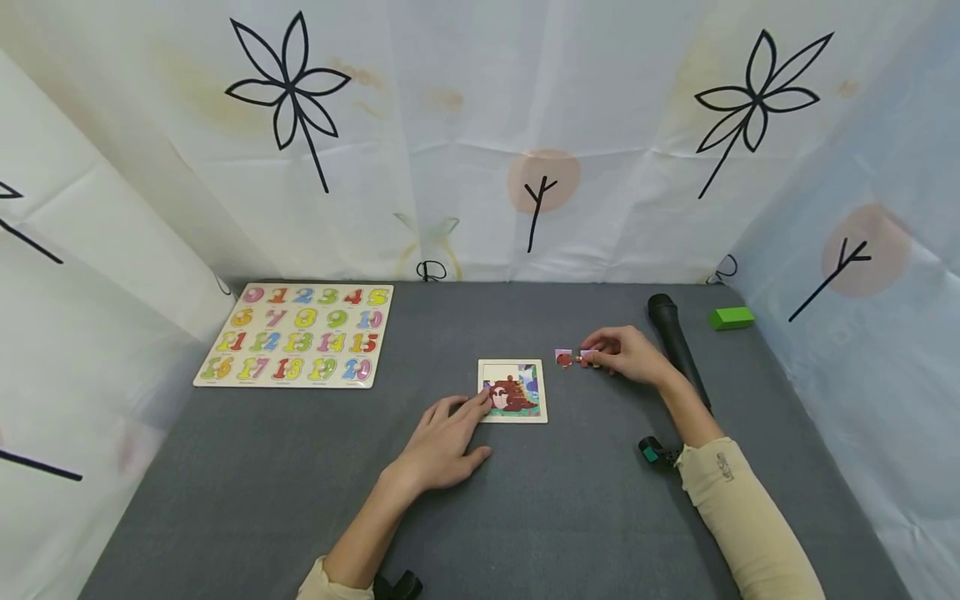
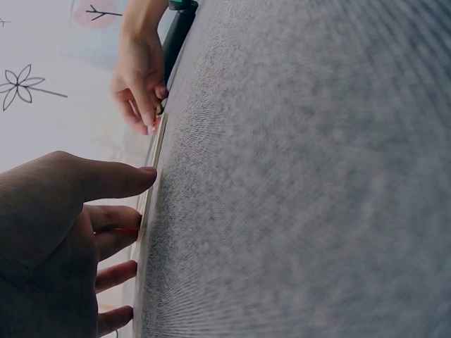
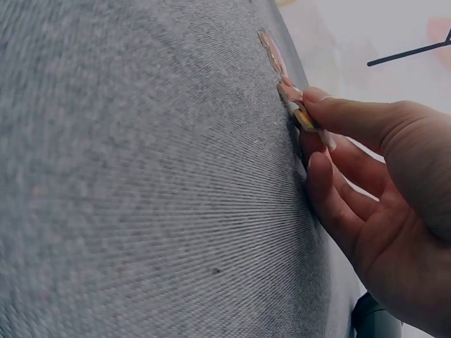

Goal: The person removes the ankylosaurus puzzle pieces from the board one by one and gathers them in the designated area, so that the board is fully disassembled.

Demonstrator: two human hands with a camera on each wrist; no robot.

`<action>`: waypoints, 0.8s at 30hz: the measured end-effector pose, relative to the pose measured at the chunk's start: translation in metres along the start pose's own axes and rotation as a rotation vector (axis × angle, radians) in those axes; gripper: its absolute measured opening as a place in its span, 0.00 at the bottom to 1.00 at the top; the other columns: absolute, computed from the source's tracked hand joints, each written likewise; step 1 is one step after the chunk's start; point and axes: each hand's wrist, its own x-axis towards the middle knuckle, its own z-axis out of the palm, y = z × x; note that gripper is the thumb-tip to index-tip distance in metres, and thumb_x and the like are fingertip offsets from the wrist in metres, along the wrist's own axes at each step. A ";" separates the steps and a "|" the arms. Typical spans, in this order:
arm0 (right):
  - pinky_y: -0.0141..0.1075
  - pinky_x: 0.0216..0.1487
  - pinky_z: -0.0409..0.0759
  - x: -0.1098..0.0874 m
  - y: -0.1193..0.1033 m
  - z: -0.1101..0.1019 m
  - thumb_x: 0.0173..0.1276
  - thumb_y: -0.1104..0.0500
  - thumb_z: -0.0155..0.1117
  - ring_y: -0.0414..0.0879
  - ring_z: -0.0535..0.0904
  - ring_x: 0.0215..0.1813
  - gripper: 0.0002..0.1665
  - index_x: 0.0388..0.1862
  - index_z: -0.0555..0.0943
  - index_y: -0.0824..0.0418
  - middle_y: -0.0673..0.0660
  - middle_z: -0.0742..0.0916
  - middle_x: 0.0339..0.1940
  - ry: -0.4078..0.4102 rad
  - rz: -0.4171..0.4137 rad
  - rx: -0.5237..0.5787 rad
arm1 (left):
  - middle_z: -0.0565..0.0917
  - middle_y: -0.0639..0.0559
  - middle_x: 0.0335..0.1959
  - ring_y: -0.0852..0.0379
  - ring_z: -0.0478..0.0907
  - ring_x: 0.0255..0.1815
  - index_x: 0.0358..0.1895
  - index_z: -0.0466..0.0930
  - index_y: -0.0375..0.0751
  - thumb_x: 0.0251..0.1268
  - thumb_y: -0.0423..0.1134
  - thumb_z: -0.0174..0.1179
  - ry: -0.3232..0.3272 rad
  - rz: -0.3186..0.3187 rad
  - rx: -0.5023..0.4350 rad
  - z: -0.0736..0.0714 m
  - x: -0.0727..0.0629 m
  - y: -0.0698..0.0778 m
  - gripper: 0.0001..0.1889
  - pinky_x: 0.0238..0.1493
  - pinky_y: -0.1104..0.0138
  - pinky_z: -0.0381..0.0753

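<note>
Nearest the head camera, two cream sleeves (image 1: 750, 525) come in from 7 and 4 o'clock, with 12 at the far side of the grey table (image 1: 555, 508). The left-hand grip (image 1: 446, 446) is relaxed, its fingers extended and grasping nothing; fingertips rest on the near-left part of a small framed puzzle (image 1: 513, 418), which lies flat at that grip's 2 o'clock and shows a reddish-brown figure. From the right-hand grip (image 1: 626, 354), the same puzzle sits between 8 and 9 o'clock, well apart.

The right-hand grip pinches a puzzle piece (image 3: 301, 118) between thumb and fingers, at its own 9 o'clock. The piece is tilted; whether its edge touches the table cannot be told. Just beyond, also toward 9, lies a second piece (image 1: 563, 357).

A black microphone (image 1: 675, 337) lies at the right-hand grip's 3 o'clock, a green block (image 1: 731, 318) farther out between 2 and 3. A number board (image 1: 296, 337) lies at the left-hand grip's 10 o'clock.
</note>
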 end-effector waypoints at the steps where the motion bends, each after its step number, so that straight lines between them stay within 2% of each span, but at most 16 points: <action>1: 0.33 0.30 0.82 0.000 0.000 0.000 0.77 0.62 0.72 0.41 0.83 0.30 0.11 0.52 0.89 0.67 0.63 0.94 0.38 0.009 0.010 -0.011 | 0.62 0.53 0.90 0.39 0.61 0.87 0.86 0.65 0.46 0.78 0.47 0.65 0.001 -0.001 0.000 0.000 0.000 0.000 0.37 0.85 0.35 0.58; 6: 0.33 0.30 0.83 -0.001 0.000 0.002 0.75 0.58 0.75 0.40 0.82 0.29 0.11 0.49 0.91 0.64 0.59 0.92 0.34 0.040 0.025 -0.075 | 0.61 0.53 0.90 0.39 0.60 0.87 0.86 0.64 0.47 0.78 0.47 0.65 -0.002 -0.005 0.002 0.001 0.000 0.000 0.38 0.85 0.35 0.57; 16: 0.32 0.28 0.80 0.001 -0.001 0.004 0.74 0.61 0.75 0.37 0.79 0.26 0.07 0.45 0.91 0.64 0.59 0.92 0.32 0.058 0.037 -0.092 | 0.62 0.53 0.90 0.39 0.60 0.87 0.86 0.65 0.47 0.78 0.47 0.65 0.005 -0.003 -0.002 0.001 0.000 0.000 0.37 0.85 0.35 0.57; 19: 0.32 0.29 0.81 0.001 -0.001 0.003 0.73 0.59 0.77 0.38 0.80 0.28 0.10 0.47 0.92 0.64 0.59 0.92 0.34 0.050 0.035 -0.099 | 0.62 0.53 0.90 0.39 0.60 0.87 0.86 0.65 0.46 0.78 0.47 0.65 0.002 -0.004 -0.004 0.001 -0.001 0.000 0.37 0.85 0.35 0.57; 24: 0.30 0.39 0.79 0.000 -0.002 -0.001 0.68 0.58 0.81 0.39 0.81 0.37 0.16 0.51 0.92 0.64 0.59 0.92 0.40 0.030 0.016 -0.126 | 0.61 0.53 0.90 0.38 0.60 0.87 0.86 0.64 0.47 0.78 0.47 0.65 -0.003 -0.006 -0.004 0.000 0.000 0.000 0.38 0.85 0.35 0.57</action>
